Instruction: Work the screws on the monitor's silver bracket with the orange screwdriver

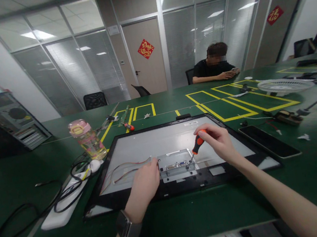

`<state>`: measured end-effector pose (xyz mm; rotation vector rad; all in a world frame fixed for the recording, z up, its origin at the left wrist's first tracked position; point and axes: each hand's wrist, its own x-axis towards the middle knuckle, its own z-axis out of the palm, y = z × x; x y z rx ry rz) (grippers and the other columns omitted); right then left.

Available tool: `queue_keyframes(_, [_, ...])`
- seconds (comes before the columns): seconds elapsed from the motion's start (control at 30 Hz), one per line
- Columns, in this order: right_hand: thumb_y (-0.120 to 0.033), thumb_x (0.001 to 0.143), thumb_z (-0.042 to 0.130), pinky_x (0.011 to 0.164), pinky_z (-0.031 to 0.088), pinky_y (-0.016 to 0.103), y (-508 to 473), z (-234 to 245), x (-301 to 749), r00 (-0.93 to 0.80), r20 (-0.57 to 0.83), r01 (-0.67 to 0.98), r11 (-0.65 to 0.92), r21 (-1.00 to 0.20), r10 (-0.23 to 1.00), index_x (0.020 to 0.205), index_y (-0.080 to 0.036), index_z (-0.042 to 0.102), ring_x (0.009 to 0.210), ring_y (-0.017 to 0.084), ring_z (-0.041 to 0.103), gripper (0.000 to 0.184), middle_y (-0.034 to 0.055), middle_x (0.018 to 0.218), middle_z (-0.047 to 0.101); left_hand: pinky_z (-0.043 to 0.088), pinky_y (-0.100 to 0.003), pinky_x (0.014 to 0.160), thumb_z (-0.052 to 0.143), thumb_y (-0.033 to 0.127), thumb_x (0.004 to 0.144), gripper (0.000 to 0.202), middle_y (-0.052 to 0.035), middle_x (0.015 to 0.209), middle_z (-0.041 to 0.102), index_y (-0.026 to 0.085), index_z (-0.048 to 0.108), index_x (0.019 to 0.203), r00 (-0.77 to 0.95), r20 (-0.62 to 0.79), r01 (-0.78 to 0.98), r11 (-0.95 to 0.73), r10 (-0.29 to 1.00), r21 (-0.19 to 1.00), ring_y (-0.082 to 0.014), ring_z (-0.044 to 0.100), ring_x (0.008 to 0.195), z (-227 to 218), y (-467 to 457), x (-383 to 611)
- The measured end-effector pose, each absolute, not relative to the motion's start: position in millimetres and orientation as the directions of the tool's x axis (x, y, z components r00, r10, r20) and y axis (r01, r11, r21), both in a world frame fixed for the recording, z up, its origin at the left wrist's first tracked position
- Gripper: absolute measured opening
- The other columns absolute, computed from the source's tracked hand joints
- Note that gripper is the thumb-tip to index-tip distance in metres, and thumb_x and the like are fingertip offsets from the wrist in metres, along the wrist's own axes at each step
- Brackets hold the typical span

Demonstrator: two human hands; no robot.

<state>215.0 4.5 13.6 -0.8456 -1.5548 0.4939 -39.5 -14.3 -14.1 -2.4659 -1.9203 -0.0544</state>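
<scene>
A monitor panel (138, 145) with a black frame lies on the green table, its back facing up. Near its front edge sits a metal bracket (171, 158) carrying a row of ports. My right hand (218, 141) is closed around the top of a red and black screwdriver (198, 144). The screwdriver leans, its tip down at the right end of the ports. At the bracket's left side is my left hand (146, 178), fingers against the metal edge; its grip is partly hidden. Thin coloured wires (125, 172) run across the panel left of the bracket.
Left of the panel stand a pink-lidded bottle (88, 139) and a white power strip (65, 201) with black cables. A smartphone (269, 141) lies to the right. Another screwdriver (129, 126) lies behind. A fan grille (284, 85) is farther right. A person (213, 65) sits across the table.
</scene>
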Motion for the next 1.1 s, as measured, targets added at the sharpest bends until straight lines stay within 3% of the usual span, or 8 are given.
queue_keyframes(0.2, [-0.039, 0.082, 0.068, 0.053, 0.039, 0.027, 6.0, 14.7, 215.3, 0.021, 0.604, 0.14, 0.596, -0.791, 0.797, 0.082, -0.022, 0.072, 0.055, 0.014, 0.052, 0.018, 0.0003, 0.061, 0.061, 0.05, -0.031, 0.068, 0.032, 0.02, 0.099, 0.023, -0.0095, 0.092, 0.071, 0.017, 0.053, 0.107, 0.249, 0.051, 0.968, -0.25, 0.967, 0.009, -0.0246, 0.071, 0.083, -14.4, -14.6, -40.0])
queue_keyframes(0.4, [-0.037, 0.086, 0.058, 0.045, 0.027, 0.025, 10.3, 9.9, 219.3, -0.034, 0.574, -0.012, 0.574, -0.819, 0.818, 0.083, -0.019, 0.072, 0.047, 0.01, 0.039, 0.023, 0.0005, 0.062, 0.059, 0.05, -0.031, 0.07, 0.034, 0.019, 0.098, 0.021, -0.0097, 0.093, 0.071, 0.017, 0.053, 0.108, 0.245, 0.039, 0.969, -0.245, 0.969, 0.003, -0.0239, 0.07, 0.085, -14.5, -14.9, -39.0])
queue_keyframes(0.77, [-0.042, 0.087, 0.061, 0.041, 0.015, 0.024, 8.8, 13.6, 217.2, -0.083, 0.536, -0.036, 0.535, -0.844, 0.84, 0.09, -0.019, 0.07, 0.037, 0.007, 0.026, 0.025, -0.0086, 0.042, 0.038, 0.05, -0.032, 0.07, 0.035, 0.019, 0.098, 0.021, -0.0092, 0.093, 0.071, 0.017, 0.054, 0.107, 0.247, 0.048, 0.969, -0.247, 0.968, -0.001, -0.0241, 0.07, 0.084, -15.1, -15.1, -39.5])
queue_keyframes(0.9, [-0.045, 0.082, 0.066, 0.04, 0.018, 0.023, 7.9, 15.8, 215.7, -0.048, 0.543, 0.006, 0.544, -0.839, 0.838, 0.084, -0.018, 0.067, 0.039, 0.007, 0.029, 0.027, -0.0081, 0.044, 0.041, 0.05, -0.032, 0.07, 0.035, 0.019, 0.098, 0.021, -0.009, 0.092, 0.071, 0.017, 0.054, 0.106, 0.248, 0.049, 0.969, -0.248, 0.968, 0.001, -0.0247, 0.07, 0.084, -14.9, -14.8, -39.4])
queue_keyframes(1.1, [-0.043, 0.075, 0.074, 0.045, 0.035, 0.023, 6.5, 17.1, 212.1, -0.006, 0.545, 0.039, 0.544, -0.838, 0.839, 0.073, -0.02, 0.057, 0.045, 0.009, 0.045, 0.029, -0.0052, 0.053, 0.053, 0.05, -0.032, 0.07, 0.035, 0.019, 0.098, 0.021, -0.0093, 0.093, 0.071, 0.017, 0.054, 0.107, 0.242, 0.043, 0.97, -0.242, 0.969, 0.009, -0.0246, 0.07, 0.084, -14.5, -14.8, -40.3])
